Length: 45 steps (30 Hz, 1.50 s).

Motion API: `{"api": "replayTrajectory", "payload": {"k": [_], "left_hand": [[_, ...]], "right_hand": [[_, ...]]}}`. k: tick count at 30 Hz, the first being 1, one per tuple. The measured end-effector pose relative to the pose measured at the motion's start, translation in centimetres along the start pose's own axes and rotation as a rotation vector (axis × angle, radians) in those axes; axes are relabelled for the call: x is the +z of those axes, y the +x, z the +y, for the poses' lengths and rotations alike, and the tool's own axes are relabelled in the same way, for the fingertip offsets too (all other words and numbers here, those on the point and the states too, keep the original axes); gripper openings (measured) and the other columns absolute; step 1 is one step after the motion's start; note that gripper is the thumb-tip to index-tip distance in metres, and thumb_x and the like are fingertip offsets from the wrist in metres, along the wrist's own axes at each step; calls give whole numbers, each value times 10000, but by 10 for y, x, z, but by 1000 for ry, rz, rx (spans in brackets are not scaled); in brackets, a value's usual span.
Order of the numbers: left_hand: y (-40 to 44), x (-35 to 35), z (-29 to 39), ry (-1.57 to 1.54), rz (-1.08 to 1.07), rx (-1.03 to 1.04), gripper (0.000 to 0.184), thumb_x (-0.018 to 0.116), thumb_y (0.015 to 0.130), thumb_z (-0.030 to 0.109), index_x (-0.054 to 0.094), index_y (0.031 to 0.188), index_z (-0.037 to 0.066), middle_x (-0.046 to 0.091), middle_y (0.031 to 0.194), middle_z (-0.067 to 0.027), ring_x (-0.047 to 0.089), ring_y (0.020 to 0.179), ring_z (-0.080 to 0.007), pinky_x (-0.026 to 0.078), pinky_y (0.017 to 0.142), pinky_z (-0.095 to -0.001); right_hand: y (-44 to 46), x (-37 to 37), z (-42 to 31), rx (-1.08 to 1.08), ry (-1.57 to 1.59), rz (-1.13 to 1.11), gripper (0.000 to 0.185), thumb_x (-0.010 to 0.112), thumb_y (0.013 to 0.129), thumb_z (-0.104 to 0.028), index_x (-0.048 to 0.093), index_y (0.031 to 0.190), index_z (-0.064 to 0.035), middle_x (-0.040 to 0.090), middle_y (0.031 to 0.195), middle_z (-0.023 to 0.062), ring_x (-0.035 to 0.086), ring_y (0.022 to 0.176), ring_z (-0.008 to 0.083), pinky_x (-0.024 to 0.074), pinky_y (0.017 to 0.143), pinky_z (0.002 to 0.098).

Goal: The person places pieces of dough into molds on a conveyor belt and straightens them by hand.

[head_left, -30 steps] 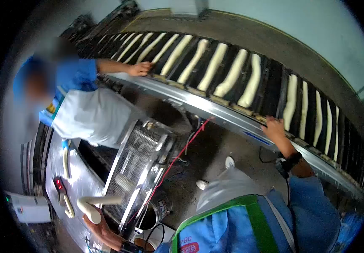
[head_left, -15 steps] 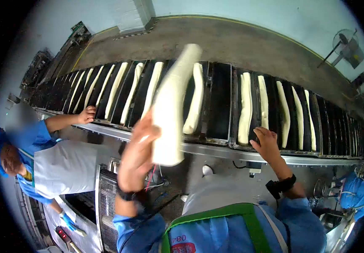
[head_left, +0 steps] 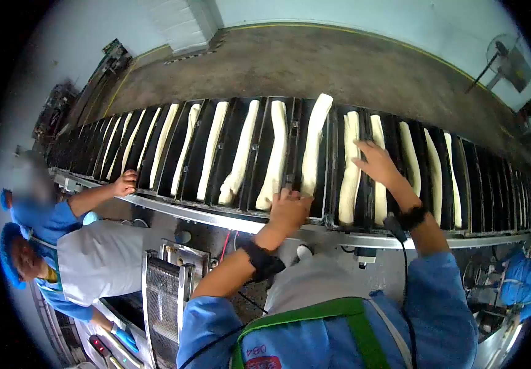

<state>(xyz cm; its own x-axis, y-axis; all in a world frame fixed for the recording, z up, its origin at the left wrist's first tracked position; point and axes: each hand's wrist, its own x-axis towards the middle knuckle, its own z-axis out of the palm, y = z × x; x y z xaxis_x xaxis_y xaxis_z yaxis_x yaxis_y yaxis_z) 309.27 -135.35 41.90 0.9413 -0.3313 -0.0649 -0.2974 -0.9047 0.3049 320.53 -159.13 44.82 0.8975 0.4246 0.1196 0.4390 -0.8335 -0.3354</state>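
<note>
A long pale strip of dough (head_left: 316, 144) lies in a dark slot of the baking trays (head_left: 333, 163), its far end raised onto the far edge. At its near end is my left hand (head_left: 290, 212), palm down with bent fingers, thumb side beside the dough; whether it presses on the dough I cannot tell. My right hand (head_left: 379, 163) is open over the slots to the right, its fingertips at the edge of another dough strip (head_left: 350, 178). Left of my left hand, a thicker-ended dough strip (head_left: 271, 160) lies in its own slot.
Several more dough strips lie in slots on both sides. A metal rail (head_left: 247, 224) runs along the near edge. At left, a co-worker's hand (head_left: 125, 183) rests on the trays near a wire-mesh guard (head_left: 162, 301). A fan (head_left: 502, 55) stands far right.
My left hand has lowered the dough strip from the air into the slot and let its body go. My right hand has moved up along the strips. The trays' strips sit farther left.
</note>
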Motion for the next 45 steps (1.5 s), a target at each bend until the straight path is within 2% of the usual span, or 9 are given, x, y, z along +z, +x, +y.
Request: {"api": "replayTrajectory", "payload": {"k": [4, 5, 6, 10, 18, 24, 31, 37, 45], "left_hand": [[9, 17, 7, 371, 172, -33, 356, 480, 714, 121, 478, 1070, 118, 532, 854, -15, 433, 900, -203, 321, 761, -336], [18, 8, 21, -196, 125, -467, 263, 481, 718, 125, 517, 978, 111, 533, 822, -23, 481, 789, -188, 375, 689, -319], [30, 125, -12, 45, 550, -428, 150, 532, 706, 152, 539, 838, 81, 545, 750, -82, 497, 568, -195, 404, 441, -305], [30, 90, 14, 767, 104, -50, 143, 467, 735, 214, 562, 706, 111, 486, 519, -43, 437, 538, -213, 359, 534, -358], [18, 91, 1, 86, 180, -116, 264, 556, 681, 248, 602, 883, 84, 517, 1010, -39, 369, 988, -245, 280, 788, -372], [-60, -91, 13, 282, -192, -199, 190, 485, 749, 239, 625, 870, 193, 515, 1049, -26, 338, 1109, -242, 274, 836, -387], [-116, -278, 98, 598, 302, -141, 152, 511, 684, 195, 599, 704, 72, 514, 773, -17, 411, 813, -164, 331, 713, -294], [-166, -308, 131, 644, 257, -110, 148, 512, 686, 192, 597, 745, 87, 513, 807, -19, 421, 828, -163, 338, 714, -287], [-265, -309, 145, 692, 188, -222, 160, 513, 688, 187, 594, 799, 106, 511, 852, -22, 433, 847, -160, 346, 716, -277]], "right_hand": [[89, 29, -16, -145, -155, 99, 379, 474, 778, -289, 467, 1086, -68, 518, 1015, 162, 475, 954, 318, 356, 799, 455], [100, 23, -25, -228, -287, -34, 399, 514, 749, -238, 468, 1090, -37, 499, 1052, 172, 448, 1003, 316, 355, 828, 412], [112, 27, -32, -37, -161, -101, 347, 509, 752, -228, 513, 1035, -28, 525, 999, 188, 483, 937, 329, 376, 787, 415], [174, 123, 43, -438, -334, 102, 298, 460, 802, -180, 526, 1039, -12, 522, 1034, 189, 500, 910, 304, 386, 794, 380], [161, 56, -62, 206, -571, 36, 404, 507, 786, -185, 426, 1150, -32, 367, 1225, 141, 385, 1088, 279, 353, 868, 397], [205, 130, 57, -21, -259, -82, 439, 518, 778, -193, 401, 1168, -29, 403, 1175, 144, 412, 1047, 286, 372, 859, 402], [154, 15, -63, -87, -478, 49, 427, 502, 770, -171, 388, 1167, -64, 407, 1155, 114, 384, 1082, 268, 327, 917, 389], [-3, -162, -263, -267, 90, 338, 472, 512, 748, -174, 346, 1181, -83, 373, 1178, 113, 365, 1100, 237, 320, 928, 371], [23, -102, -189, -353, 30, 317, 440, 503, 774, -211, 373, 1169, -69, 367, 1188, 133, 360, 1091, 272, 345, 890, 397]]}}
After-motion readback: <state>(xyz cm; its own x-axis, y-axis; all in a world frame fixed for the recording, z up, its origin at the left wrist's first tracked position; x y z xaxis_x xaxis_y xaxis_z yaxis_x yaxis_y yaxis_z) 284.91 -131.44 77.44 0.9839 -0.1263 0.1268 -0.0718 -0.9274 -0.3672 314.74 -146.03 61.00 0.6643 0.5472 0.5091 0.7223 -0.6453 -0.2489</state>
